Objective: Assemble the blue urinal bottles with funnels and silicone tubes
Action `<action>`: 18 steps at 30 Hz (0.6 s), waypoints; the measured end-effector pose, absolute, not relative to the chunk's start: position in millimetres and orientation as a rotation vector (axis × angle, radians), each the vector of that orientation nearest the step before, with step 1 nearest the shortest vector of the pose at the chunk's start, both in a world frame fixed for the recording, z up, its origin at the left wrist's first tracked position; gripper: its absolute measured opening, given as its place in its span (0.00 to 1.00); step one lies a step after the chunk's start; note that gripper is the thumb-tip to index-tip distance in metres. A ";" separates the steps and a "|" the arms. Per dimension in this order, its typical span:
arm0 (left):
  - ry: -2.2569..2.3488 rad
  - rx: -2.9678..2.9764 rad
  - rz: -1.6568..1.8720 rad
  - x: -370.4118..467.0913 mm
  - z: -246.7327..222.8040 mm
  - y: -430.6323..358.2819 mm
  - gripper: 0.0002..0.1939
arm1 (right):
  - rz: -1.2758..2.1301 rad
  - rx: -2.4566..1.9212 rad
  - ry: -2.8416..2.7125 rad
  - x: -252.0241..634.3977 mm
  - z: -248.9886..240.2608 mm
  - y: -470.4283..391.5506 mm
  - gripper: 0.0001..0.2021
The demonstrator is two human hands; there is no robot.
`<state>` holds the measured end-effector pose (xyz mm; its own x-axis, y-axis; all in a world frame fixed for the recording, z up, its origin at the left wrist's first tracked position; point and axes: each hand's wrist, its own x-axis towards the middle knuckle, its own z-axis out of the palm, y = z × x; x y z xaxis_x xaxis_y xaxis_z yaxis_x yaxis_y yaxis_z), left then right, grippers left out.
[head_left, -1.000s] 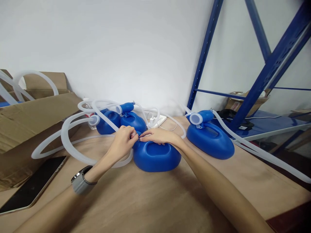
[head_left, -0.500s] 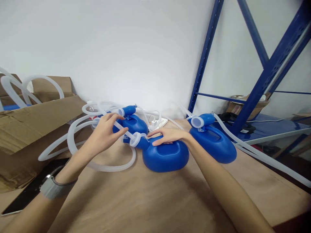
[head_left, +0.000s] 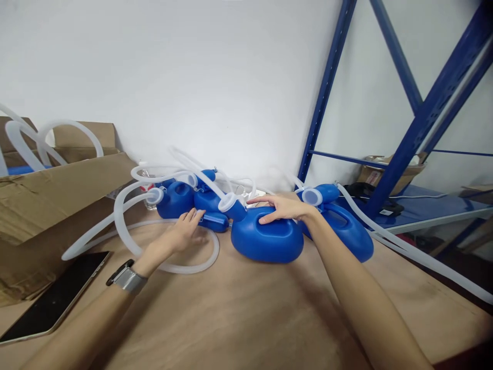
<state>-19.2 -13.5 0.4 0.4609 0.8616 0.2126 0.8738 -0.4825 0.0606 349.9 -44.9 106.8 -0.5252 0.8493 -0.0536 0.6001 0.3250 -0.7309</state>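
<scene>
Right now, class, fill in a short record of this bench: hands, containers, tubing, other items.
left hand: open, fingertips at a small blue piece
right hand: flat on the nearest blue container
other containers: one right, more behind
tubing: white, looped on the table
other items: tablet, cardboard box, blue shelving

Blue jugs [head_left: 267, 240], translucent white hoses [head_left: 127, 231]

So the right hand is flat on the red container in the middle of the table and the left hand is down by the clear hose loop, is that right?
Not quite: the container under the right hand is blue, not red, as the head view shows. The rest holds: the right hand lies flat on it, and the left hand is down by the clear hose loop.
</scene>
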 end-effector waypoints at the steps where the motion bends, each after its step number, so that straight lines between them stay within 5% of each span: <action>1: -1.496 -2.631 -0.446 -21.6 -9.6 -5.7 0.41 | 1.011 -1.290 -2.292 350.2 105.5 -43.7 0.41; 5: -1.346 -2.707 -0.646 -25.3 -28.7 8.5 0.36 | 1.043 -1.254 -2.310 355.3 102.5 -40.8 0.41; 11: -1.218 -2.787 -0.745 -23.2 -8.2 -3.7 0.14 | 1.226 -1.159 -2.154 362.2 101.3 -42.1 0.37; 18: -1.342 -2.620 -0.857 -34.9 61.6 -19.7 0.17 | 1.265 -1.156 -1.916 365.0 100.6 -40.0 0.35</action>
